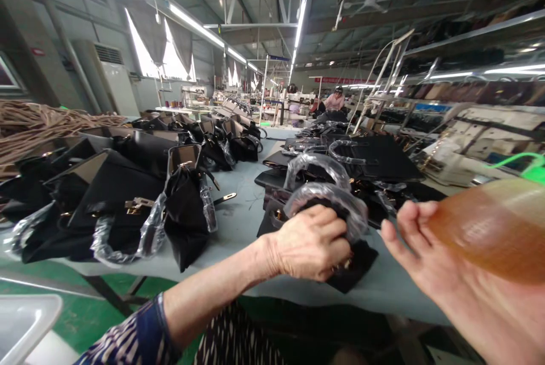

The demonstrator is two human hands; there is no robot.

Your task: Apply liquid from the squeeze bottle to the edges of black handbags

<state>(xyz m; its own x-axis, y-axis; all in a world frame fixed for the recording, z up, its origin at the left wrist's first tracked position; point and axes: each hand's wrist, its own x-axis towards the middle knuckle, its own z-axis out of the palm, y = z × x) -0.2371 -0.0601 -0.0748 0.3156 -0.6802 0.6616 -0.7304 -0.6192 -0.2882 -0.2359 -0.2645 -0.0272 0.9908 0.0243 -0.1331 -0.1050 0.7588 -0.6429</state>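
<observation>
The left arm comes in from the lower left, its patterned sleeve ending at the forearm, and reaches slantwise up to the middle. The left hand is turned back up, knuckles forward, its fingers curled tightly and clamped on a black bag; which part they grip is hidden. The right arm enters from the lower right. The right hand is tilted palm up, its fingers apart and loosely bent, beside an amber bottle; I cannot tell whether they touch.

The bag is on the near edge of the counter, directly under and around the left hand, and to the left of the right hand, apart from it. Its plastic-wrapped handles arch just beyond the left knuckles. Behind it lies a pile of black pieces; more bags crowd the left side.
</observation>
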